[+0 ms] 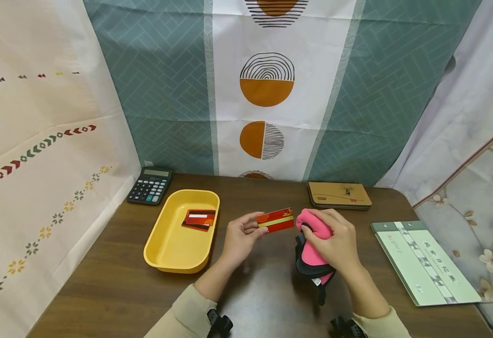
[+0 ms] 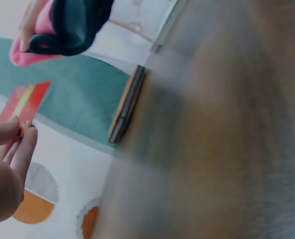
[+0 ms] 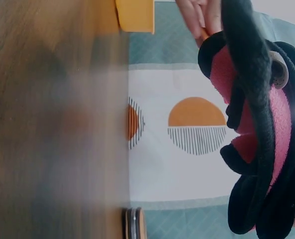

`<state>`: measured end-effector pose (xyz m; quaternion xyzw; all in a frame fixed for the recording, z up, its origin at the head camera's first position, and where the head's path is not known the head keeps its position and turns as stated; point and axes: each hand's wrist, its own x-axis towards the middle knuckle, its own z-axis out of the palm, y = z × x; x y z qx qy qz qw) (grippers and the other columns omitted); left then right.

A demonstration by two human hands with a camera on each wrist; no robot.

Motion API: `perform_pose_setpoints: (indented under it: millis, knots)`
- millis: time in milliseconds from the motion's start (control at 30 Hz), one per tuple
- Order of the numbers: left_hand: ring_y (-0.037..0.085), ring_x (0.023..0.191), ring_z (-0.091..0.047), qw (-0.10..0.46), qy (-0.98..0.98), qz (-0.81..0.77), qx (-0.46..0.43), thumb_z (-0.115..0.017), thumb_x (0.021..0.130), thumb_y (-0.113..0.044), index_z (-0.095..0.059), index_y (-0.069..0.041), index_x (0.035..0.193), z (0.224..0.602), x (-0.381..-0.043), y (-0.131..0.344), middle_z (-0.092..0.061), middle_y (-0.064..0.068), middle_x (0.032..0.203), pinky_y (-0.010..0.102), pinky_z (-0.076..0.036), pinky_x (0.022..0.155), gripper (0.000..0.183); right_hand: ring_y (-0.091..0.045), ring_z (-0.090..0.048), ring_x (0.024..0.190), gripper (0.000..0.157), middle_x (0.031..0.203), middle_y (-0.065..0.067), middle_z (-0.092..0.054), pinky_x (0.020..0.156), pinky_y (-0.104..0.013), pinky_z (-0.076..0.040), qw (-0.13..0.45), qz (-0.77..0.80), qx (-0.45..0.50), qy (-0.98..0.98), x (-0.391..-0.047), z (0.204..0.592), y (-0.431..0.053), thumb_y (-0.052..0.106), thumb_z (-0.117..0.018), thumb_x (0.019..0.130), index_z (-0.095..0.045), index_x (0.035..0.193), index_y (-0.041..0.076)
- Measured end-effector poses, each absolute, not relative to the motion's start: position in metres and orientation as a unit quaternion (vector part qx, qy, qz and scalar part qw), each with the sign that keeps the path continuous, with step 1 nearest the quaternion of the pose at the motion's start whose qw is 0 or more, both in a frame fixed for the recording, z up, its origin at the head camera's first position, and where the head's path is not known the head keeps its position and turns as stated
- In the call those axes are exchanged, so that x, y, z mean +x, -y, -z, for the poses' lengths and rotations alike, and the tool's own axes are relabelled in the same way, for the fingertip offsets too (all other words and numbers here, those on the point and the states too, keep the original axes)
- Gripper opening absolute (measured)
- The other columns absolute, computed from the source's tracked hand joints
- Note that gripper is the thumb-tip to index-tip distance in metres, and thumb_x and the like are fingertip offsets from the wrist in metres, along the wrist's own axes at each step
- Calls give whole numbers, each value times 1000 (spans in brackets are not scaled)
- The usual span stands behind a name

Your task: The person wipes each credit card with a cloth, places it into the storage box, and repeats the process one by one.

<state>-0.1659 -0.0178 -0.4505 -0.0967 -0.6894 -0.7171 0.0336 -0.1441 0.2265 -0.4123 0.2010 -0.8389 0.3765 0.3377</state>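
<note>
My left hand (image 1: pixel 239 237) pinches a red card with a yellow stripe (image 1: pixel 276 220) by its left end, thumb in front and fingers behind. To the right of the card, my right hand (image 1: pixel 338 241) grips a soft pink and black fabric pouch (image 1: pixel 311 254), which is held up over the table. The card's right end is close to the pouch's upper part. In the right wrist view the folds of the pouch (image 3: pixel 281 129) show black edging and pink lining; what is inside cannot be seen. Red cards (image 1: pixel 200 218) lie overlapping in a yellow tray (image 1: pixel 174 266) on the left.
A calculator (image 1: pixel 150 186) stands at the back left, beside the tray. Brown-covered notebooks (image 1: pixel 339 193) are stacked at the table's back edge. On the right lies a pale green notebook (image 1: pixel 425 263). Patterned cloth (image 1: pixel 267 108) hangs behind the brown table (image 1: pixel 115 281).
</note>
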Motion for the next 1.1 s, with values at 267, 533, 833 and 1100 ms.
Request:
perform_pose_setpoints:
  millis: [267, 533, 833, 1100]
  knots:
    - [29, 85, -75, 60, 682, 720, -113, -75, 85, 8, -64, -1, 134, 425, -171, 26, -74, 23, 105, 32, -62, 74, 51, -15, -62, 72, 44, 95, -1, -72, 52, -17, -45, 360, -371, 223, 827, -146, 407, -218, 7, -90, 69, -79, 111, 11]
    - [33, 92, -74, 43, 658, 739, -140, -70, 88, 11, -63, 0, 136, 413, -171, 27, -72, 25, 111, 37, -62, 77, 50, -16, -62, 69, 42, 93, -4, -71, 49, -22, -45, 363, -347, 220, 836, -149, 396, -209, 10, -89, 71, -78, 111, 10]
    - [34, 94, -73, 18, 663, 729, -169, -65, 92, 12, -62, 2, 136, 405, -171, 26, -71, 26, 113, 41, -61, 80, 45, -21, -59, 63, 40, 91, -10, -69, 48, -32, -45, 366, -282, 175, 869, -150, 385, -204, 21, -88, 74, -78, 111, 11]
    - [41, 100, -71, -10, 650, 732, -202, -63, 92, 14, -60, 7, 135, 403, -170, 21, -68, 30, 115, 37, -61, 78, 44, -23, -61, 63, 40, 89, -9, -69, 48, -33, -47, 365, -252, 166, 881, -149, 380, -192, 21, -88, 74, -78, 111, 10]
